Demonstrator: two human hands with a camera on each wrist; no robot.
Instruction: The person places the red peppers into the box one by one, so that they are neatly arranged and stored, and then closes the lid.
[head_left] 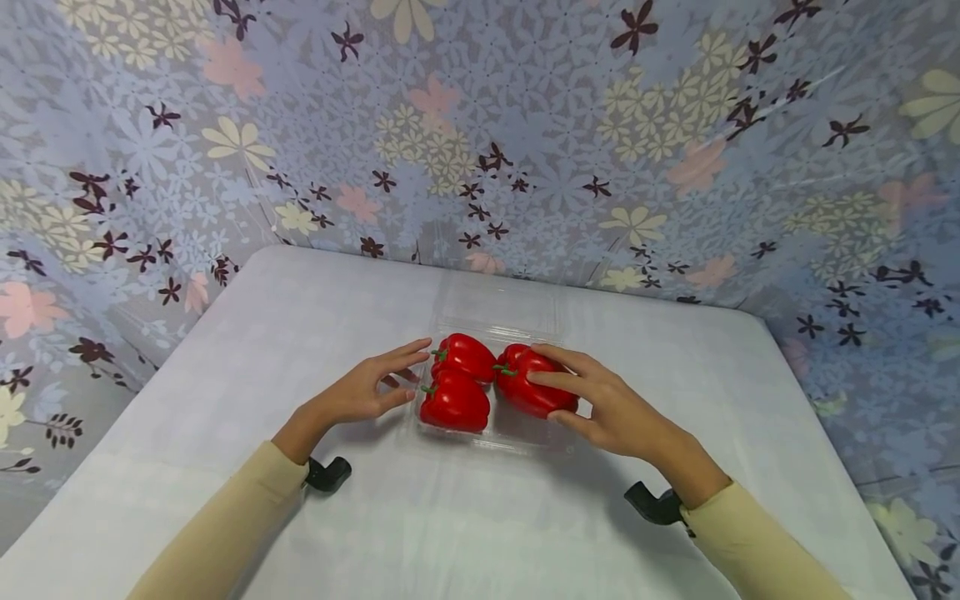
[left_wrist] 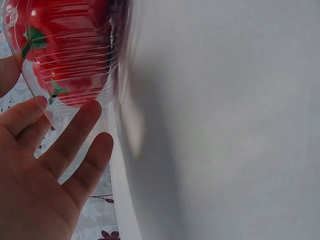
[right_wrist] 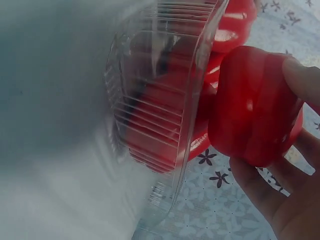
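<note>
My right hand (head_left: pixel 600 400) grips a red bell pepper (right_wrist: pixel 255 105) from its right side, thumb and fingers curled about it. The pepper is over the right part of a clear plastic container (head_left: pixel 517 433), above the rim in the right wrist view. Partly hidden behind it is another red pepper (head_left: pixel 513 353). Two more peppers, a back one (head_left: pixel 468 357) and a front one (head_left: pixel 457 403), lie in the container's left part, green stems to the left. My left hand (head_left: pixel 375 383) has its fingers extended and spread, fingertips right at the container's left wall (left_wrist: pixel 82 65).
The container's clear hinged lid (head_left: pixel 498 304) lies folded back behind it. A white cloth covers the table (head_left: pixel 360 517). Floral fabric (head_left: pixel 480 150) hangs close behind the table's back edge. A black wrist mount (head_left: pixel 328 475) is strapped at the left wrist, another (head_left: pixel 652 504) at the right.
</note>
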